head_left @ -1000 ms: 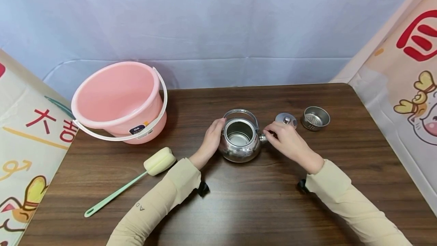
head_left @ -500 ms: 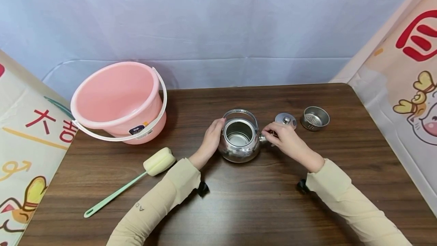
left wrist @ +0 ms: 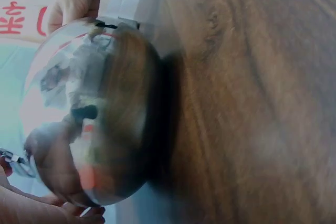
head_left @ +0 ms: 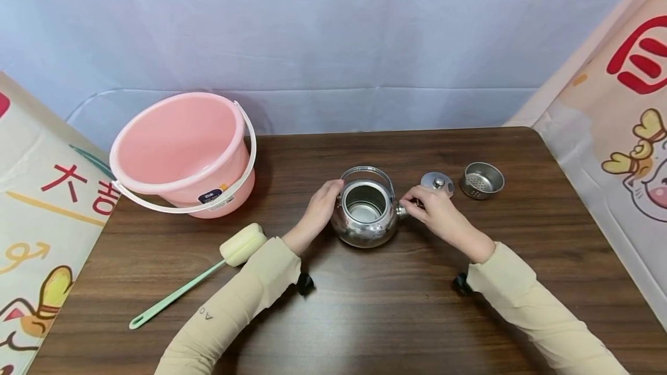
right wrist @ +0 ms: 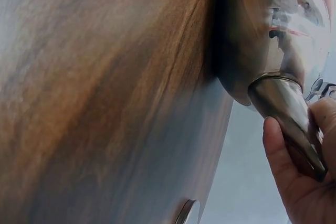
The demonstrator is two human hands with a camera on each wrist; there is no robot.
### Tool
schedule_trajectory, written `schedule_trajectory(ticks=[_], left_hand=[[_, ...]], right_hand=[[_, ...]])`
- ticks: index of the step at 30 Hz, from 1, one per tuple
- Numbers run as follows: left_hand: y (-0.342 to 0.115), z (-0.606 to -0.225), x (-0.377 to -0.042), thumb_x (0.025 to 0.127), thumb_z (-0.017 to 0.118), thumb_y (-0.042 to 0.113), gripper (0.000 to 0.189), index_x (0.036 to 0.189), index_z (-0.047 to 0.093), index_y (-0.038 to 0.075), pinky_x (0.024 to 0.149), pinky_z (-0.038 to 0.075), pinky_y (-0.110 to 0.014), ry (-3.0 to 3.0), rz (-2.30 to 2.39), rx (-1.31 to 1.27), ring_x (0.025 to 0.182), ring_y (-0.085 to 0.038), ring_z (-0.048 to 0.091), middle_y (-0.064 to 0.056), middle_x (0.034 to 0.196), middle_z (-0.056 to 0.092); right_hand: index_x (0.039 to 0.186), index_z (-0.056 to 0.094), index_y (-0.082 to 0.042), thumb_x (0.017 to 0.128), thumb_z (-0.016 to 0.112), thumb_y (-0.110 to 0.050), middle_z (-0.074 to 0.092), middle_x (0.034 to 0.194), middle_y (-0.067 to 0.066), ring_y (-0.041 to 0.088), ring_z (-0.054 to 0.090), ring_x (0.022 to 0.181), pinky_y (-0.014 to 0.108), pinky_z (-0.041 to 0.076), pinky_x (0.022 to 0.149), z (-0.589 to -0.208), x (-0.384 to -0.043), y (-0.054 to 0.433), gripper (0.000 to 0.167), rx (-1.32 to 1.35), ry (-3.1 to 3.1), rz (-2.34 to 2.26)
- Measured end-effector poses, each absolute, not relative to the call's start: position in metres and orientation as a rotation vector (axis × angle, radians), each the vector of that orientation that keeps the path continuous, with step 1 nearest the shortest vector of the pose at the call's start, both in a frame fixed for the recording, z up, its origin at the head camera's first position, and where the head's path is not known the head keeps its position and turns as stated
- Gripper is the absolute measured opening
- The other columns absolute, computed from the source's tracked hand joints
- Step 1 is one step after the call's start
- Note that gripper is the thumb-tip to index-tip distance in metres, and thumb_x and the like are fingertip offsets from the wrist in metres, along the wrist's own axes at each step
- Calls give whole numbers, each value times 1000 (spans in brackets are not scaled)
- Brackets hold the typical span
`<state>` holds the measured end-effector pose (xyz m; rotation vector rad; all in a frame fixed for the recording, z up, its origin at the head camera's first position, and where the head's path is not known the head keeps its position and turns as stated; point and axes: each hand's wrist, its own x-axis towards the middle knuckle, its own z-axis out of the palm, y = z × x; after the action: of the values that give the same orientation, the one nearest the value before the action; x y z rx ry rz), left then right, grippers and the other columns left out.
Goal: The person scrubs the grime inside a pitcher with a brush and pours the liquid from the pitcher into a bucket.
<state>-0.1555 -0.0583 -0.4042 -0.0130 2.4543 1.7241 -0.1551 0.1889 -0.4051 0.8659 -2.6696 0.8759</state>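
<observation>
A shiny steel teapot (head_left: pixel 365 221) stands upright on the table without its lid, and I can see down into its bare inside. Its hoop handle (head_left: pixel 369 170) is raised at the back. My left hand (head_left: pixel 320 210) holds the pot's left side, fingers against the round body; the left wrist view shows the fingertips (left wrist: pixel 94 212) on it. On the other side my right hand (head_left: pixel 438 213) grips the spout (right wrist: pixel 286 114) between thumb and fingers. Just beyond that hand lies the lid (head_left: pixel 436 182), partly hidden. A small perforated strainer (head_left: pixel 482 180) sits to its right.
A pink bucket (head_left: pixel 229 161) with a white handle stands at the back left. In front of it lies a sponge brush (head_left: pixel 242 245) with a green stick, its sponge end close to my left sleeve (head_left: pixel 229 311). Cloth hangs behind the brown table (head_left: pixel 365 311).
My left forearm has shifted slightly to the left, its sleeve now overlapping the sponge's edge. Both hands keep their places on the teapot, which stays put.
</observation>
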Motion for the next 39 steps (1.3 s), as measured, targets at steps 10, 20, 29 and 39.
schedule_trajectory(ticks=[10, 20, 29, 39], left_hand=[[-77, -381, -156, 94, 35, 40, 52, 128, 49, 3, 105, 27, -36, 2610, 1536, 107, 126, -22, 39, -10, 132, 48], [-104, -357, -145, 95, 39, 41, 50, 130, 47, 6, 102, 30, -39, 2724, 1333, 272, 124, -22, 39, -9, 132, 47], [-125, -342, -137, 93, 42, 43, 50, 130, 45, 10, 97, 37, -38, 2756, 1267, 435, 120, -18, 45, -6, 129, 50], [-155, -328, -124, 94, 42, 43, 49, 131, 45, 11, 99, 34, -40, 2840, 1076, 520, 123, -20, 41, -6, 131, 47]], right_hand=[[82, 65, -8, 86, 61, -9, 62, 78, 1, 8, 49, 64, 26, 41, 55, -404, -155, 189, 6, 854, -2698, 869], [84, 66, -7, 86, 61, -11, 64, 79, 2, 9, 52, 65, 27, 42, 56, -402, -154, 188, 7, 864, -2701, 850], [87, 66, -8, 86, 61, -12, 65, 80, 1, 8, 52, 66, 27, 43, 57, -403, -155, 190, 7, 873, -2711, 872], [89, 66, -8, 84, 64, -13, 65, 82, 0, 7, 52, 67, 26, 43, 59, -400, -155, 192, 8, 896, -2742, 923]])
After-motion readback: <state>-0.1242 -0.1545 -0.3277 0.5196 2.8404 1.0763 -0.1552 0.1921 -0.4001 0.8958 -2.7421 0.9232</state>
